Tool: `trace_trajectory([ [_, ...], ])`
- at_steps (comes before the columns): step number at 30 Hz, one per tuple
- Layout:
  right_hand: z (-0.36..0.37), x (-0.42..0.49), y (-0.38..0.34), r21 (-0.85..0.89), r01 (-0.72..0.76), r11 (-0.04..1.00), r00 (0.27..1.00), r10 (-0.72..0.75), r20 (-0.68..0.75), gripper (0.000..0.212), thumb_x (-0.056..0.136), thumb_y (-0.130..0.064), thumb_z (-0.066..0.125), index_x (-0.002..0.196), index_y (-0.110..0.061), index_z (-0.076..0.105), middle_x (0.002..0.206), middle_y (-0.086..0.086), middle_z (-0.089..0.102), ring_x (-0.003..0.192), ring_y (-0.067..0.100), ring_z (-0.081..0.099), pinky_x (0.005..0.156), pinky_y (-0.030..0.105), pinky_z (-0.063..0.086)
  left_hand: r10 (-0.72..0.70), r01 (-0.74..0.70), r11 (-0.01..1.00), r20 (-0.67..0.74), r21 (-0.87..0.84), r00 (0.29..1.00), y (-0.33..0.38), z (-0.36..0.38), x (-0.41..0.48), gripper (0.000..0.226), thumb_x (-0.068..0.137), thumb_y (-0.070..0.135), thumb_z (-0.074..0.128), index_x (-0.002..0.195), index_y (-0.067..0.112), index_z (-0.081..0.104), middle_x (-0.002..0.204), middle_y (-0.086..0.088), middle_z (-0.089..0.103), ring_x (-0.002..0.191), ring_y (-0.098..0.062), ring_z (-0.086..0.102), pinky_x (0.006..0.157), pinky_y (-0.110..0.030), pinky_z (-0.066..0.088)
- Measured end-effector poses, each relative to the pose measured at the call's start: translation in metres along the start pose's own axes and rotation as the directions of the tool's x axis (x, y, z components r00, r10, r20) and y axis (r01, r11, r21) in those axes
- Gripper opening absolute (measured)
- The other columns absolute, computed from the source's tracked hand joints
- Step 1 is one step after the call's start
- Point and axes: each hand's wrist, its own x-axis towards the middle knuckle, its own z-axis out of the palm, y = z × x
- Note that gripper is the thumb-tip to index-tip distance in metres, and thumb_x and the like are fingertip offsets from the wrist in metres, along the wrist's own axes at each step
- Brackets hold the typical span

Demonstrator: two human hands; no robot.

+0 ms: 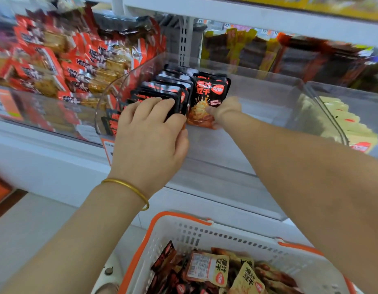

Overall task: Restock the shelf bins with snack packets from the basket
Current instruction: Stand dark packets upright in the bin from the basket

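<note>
thin gold metal bangle [128,188] low centre-left. white slotted metal upright post [184,37] at back centre. small white-and-orange price tags [227,25] just right of post, print blurred. white upper board [247,15] above; yellow cardboard boxes [332,5] on it, top right. pale floor [35,225] lower left.

bare forearms, thin gold bangle [128,188] on left wrist
</note>
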Motion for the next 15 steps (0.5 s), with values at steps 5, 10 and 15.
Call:
trace_trajectory([
  [5, -0.02, -0.003, -0.005, 0.116, -0.051, 0.992, 0.998, 0.047, 0.036, 0.024, 0.082, -0.009, 0.068, 0.083, -0.014, 0.044, 0.123, 0.01, 0.058, 0.109, 0.029, 0.06, 0.091, 0.04, 0.053, 0.001, -0.009, 0.997, -0.105, -0.077, 0.995, 0.006, -0.011, -0.002, 0.026, 0.089, 0.024, 0.046, 0.098, 0.013, 0.068, 0.116, -0.006, 0.063, 0.111, -0.03, 0.053, 0.101, -0.043, 0.028],
  [10, -0.07, -0.133, -0.033, 0.39, 0.249, 0.886, 0.964, -0.264, -0.016, 0.028, 0.084, 0.005, 0.06, 0.094, -0.008, 0.037, 0.089, 0.014, 0.054, 0.07, 0.023, 0.062, 0.067, 0.041, 0.059, 0.068, -0.087, 0.992, -0.185, -0.094, 0.98, 0.025, -0.038, -0.034, 0.019, 0.086, 0.016, 0.051, 0.093, 0.012, 0.068, 0.102, -0.003, 0.065, 0.092, -0.031, 0.054, 0.078, -0.039, 0.032],
  [15, -0.081, -0.257, 0.027, 0.484, 0.329, 0.811, 0.847, -0.48, 0.227, 0.019, 0.088, 0.003, 0.059, 0.087, -0.011, 0.047, 0.072, 0.006, 0.051, 0.049, 0.015, 0.06, 0.047, 0.036, 0.054, 0.159, -0.129, 0.98, 0.208, -0.151, 0.965, 0.025, -0.032, -0.086, 0.027, 0.082, 0.022, 0.044, 0.087, 0.009, 0.067, 0.089, -0.008, 0.063, 0.081, -0.033, 0.055, 0.065, -0.042, 0.046],
])
